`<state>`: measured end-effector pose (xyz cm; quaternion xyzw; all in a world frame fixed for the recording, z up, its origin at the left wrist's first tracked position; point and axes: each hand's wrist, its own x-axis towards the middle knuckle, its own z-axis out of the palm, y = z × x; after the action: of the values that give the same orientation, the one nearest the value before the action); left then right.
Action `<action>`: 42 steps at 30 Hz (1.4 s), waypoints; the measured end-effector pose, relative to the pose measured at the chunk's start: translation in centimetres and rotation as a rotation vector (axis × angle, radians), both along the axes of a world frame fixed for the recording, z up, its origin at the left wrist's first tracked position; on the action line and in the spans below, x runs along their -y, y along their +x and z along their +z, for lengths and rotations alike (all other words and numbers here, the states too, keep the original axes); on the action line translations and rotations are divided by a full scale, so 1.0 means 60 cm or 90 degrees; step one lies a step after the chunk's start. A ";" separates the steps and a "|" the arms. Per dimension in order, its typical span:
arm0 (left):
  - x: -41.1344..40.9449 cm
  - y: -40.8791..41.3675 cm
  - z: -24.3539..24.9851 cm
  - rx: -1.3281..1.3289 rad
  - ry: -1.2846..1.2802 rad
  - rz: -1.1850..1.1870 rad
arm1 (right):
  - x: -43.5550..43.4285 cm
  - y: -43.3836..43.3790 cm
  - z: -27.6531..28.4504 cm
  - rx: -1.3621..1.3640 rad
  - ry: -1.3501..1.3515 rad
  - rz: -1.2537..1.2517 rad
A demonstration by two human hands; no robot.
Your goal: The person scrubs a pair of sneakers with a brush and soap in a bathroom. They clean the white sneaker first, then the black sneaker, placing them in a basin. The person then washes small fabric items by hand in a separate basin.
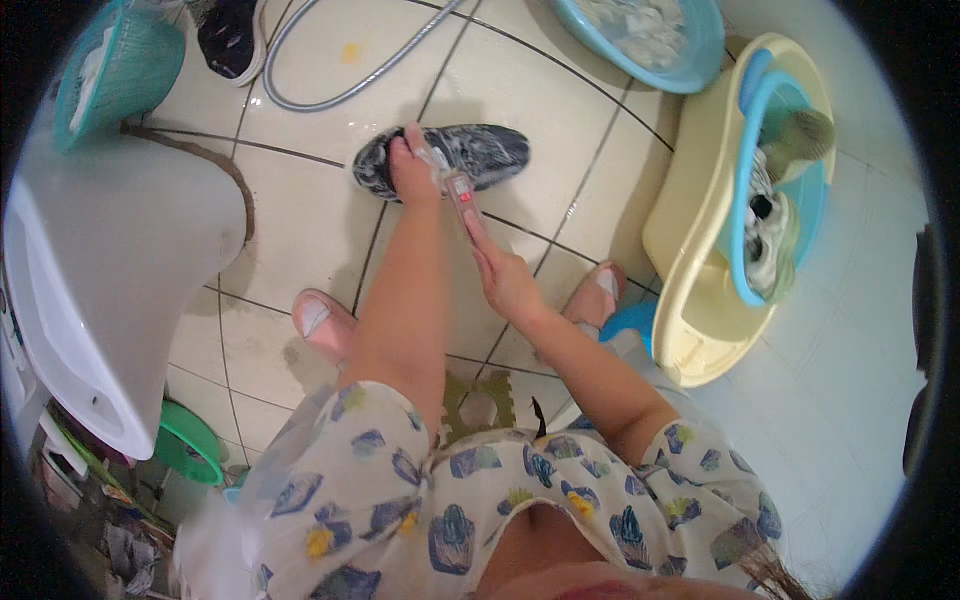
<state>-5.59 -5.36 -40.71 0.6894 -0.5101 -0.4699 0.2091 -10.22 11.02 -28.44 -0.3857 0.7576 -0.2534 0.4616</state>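
A black shoe [495, 150], streaked with white suds, lies sideways before me at the tiled floor [315, 202]. My left hand [415, 176] grips it around the foot opening, with some fingers hidden in or behind the shoe. In my right hand [506, 277] is the handle of a brush [459, 193], a clear pinkish piece bearing a small red-and-white label. The brush's far end meets the shoe's near side, close to my left fingers; its bristles are hard to make out.
Another black shoe [227, 37] stands near a teal basket [154, 82] and a grey shower hose [322, 101]. White porcelain [142, 225] fills the left. At right, a cream tub [690, 202] bears a blue basin [739, 217] with shoes; another blue basin [701, 45] holds wet whitish items.
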 end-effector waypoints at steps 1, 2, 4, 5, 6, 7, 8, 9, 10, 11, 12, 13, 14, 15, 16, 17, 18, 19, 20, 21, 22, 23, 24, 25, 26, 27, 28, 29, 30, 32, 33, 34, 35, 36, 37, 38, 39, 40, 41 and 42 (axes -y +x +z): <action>0.003 0.003 -0.007 0.028 -0.032 -0.028 | -0.012 -0.003 0.019 0.015 0.103 0.000; 0.000 -0.007 0.005 0.009 -0.033 -0.008 | -0.016 -0.015 0.026 0.000 0.074 0.000; 0.007 0.000 -0.006 -0.139 0.068 -0.020 | -0.026 -0.050 0.042 -0.059 0.021 -0.009; 0.027 0.039 -0.045 -0.224 0.072 0.037 | -0.015 -0.056 0.082 -0.066 -0.017 -0.006; 0.000 -0.013 0.024 -0.491 0.362 0.316 | -0.038 -0.081 0.128 -0.098 -0.015 -0.050; -0.011 -0.009 0.050 -0.596 0.412 0.272 | -0.036 -0.096 0.191 -0.119 -0.037 -0.068; -0.012 0.005 0.068 -0.637 0.437 0.249 | -0.026 -0.106 0.263 -0.055 0.031 -0.114; -0.025 -0.007 0.114 -0.646 0.425 0.274 | -0.041 -0.116 0.305 -0.062 -0.021 -0.151; -0.006 0.013 0.086 -0.740 0.408 0.242 | -0.047 -0.117 0.347 -0.059 -0.091 -0.166; 0.031 0.047 0.054 -0.824 0.377 0.214 | -0.048 -0.113 0.409 -0.009 -0.090 -0.172; 0.022 0.038 0.082 -0.831 0.381 0.249 | -0.067 -0.116 0.467 0.028 -0.066 -0.202; 0.009 0.022 0.118 -0.839 0.387 0.283 | -0.098 -0.116 0.488 0.025 -0.086 -0.227; 0.000 0.007 0.153 -0.849 0.388 0.322 | -0.124 -0.112 0.507 0.022 -0.108 -0.245; -0.002 -0.001 0.174 -0.877 0.382 0.296 | -0.145 -0.103 0.502 0.055 -0.150 -0.281; 0.000 -0.008 0.197 -0.907 0.371 0.272 | -0.164 -0.098 0.501 0.088 -0.192 -0.309; 0.005 -0.014 0.221 -0.937 0.357 0.249 | -0.169 -0.093 0.510 0.144 -0.190 -0.334; 0.011 -0.015 0.259 -0.911 0.332 0.292 | -0.170 -0.086 0.513 0.213 -0.193 -0.360; 0.009 -0.016 0.277 -0.905 0.311 0.265 | -0.174 -0.077 0.523 0.276 -0.187 -0.388; 0.010 -0.017 0.296 -0.899 0.289 0.239 | -0.175 -0.070 0.531 0.314 -0.223 -0.367; 0.012 -0.016 0.315 -0.893 0.262 0.215 | -0.174 -0.064 0.537 0.354 -0.260 -0.340; -0.014 -0.018 0.353 -0.964 0.244 0.068 | -0.177 -0.066 0.542 0.386 -0.293 -0.312; -0.032 -0.045 0.390 -0.982 0.202 0.012 | -0.184 -0.070 0.552 0.440 -0.290 -0.317; -0.037 -0.058 0.418 -0.984 0.177 -0.031 | -0.189 -0.073 0.564 0.498 -0.288 -0.316; -0.056 -0.078 0.442 -0.985 0.183 -0.046 | -0.195 -0.077 0.572 0.549 -0.280 -0.316; -0.071 -0.101 0.463 -0.984 0.190 -0.060 | -0.191 -0.078 0.568 0.606 -0.313 -0.343; -0.079 -0.118 0.487 -0.976 0.194 -0.082 | -0.189 -0.078 0.573 0.638 -0.340 -0.357; -0.091 -0.138 0.499 -0.971 0.210 -0.098 | -0.189 -0.077 0.575 0.664 -0.359 -0.378; -0.105 -0.166 0.505 -0.968 0.235 -0.114 | -0.191 -0.081 0.578 0.687 -0.377 -0.401; -0.118 -0.195 0.506 -0.962 0.266 -0.131 | -0.194 -0.087 0.578 0.687 -0.378 -0.437; -0.150 -0.268 0.503 -0.951 0.338 -0.170 | -0.201 -0.098 0.588 0.689 -0.368 -0.497; -0.168 -0.309 0.506 -0.944 0.376 -0.193 | -0.206 -0.101 0.607 0.693 -0.321 -0.591; -0.167 -0.340 0.521 -0.939 0.387 -0.218 | -0.202 -0.097 0.632 0.715 -0.274 -0.649; -0.177 -0.378 0.525 -0.929 0.415 -0.233 | -0.202 -0.093 0.641 0.719 -0.286 -0.674; -0.198 -0.429 0.505 -0.923 0.466 -0.242 | -0.205 -0.091 0.633 0.705 -0.293 -0.721; -0.200 -0.465 0.498 -0.913 0.503 -0.241 | -0.206 -0.088 0.632 0.694 -0.302 -0.752; -0.196 -0.491 0.479 -0.891 0.536 -0.226 | -0.205 -0.093 0.624 0.684 -0.304 -0.789; -0.180 -0.499 0.460 -0.861 0.563 -0.209 | -0.205 -0.092 0.622 0.716 -0.389 -0.697; -0.209 -0.534 0.471 -0.844 0.619 -0.235 | -0.210 -0.095 0.632 0.691 -0.490 -0.640; -0.222 -0.543 0.472 -0.824 0.629 -0.274 | -0.203 -0.086 0.650 0.611 -0.480 -0.660; -0.183 -0.469 0.406 -0.706 0.501 -0.292 | -0.193 -0.102 0.622 0.642 -0.449 -0.663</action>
<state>-33.73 5.63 -16.37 0.2484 -0.2534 -0.9323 0.0693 -16.32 22.61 8.89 0.0550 0.4161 -0.8038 0.4216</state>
